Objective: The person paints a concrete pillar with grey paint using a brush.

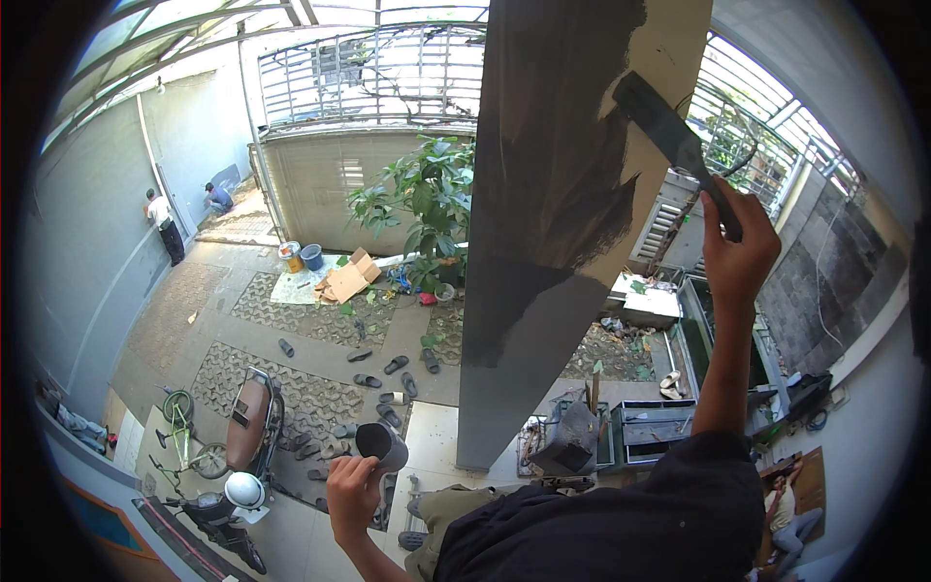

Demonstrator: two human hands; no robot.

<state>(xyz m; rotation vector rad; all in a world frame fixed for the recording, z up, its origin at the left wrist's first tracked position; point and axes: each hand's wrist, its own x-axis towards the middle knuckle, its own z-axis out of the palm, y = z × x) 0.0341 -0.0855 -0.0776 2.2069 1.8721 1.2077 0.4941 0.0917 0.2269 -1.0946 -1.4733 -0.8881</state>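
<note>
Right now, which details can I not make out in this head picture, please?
In the head view:
Pillar: its top, cut off by the upper edge.
Cup: how full it is; the inside is too dark.
Brush: part of its handle, covered by the right hand.
Crouching person: anything held; the figure is too small.

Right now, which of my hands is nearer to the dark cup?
Left: the left hand grips the cup. The right hand is away from it, higher up to the right, holding a flat dark tool at the pillar.
</note>
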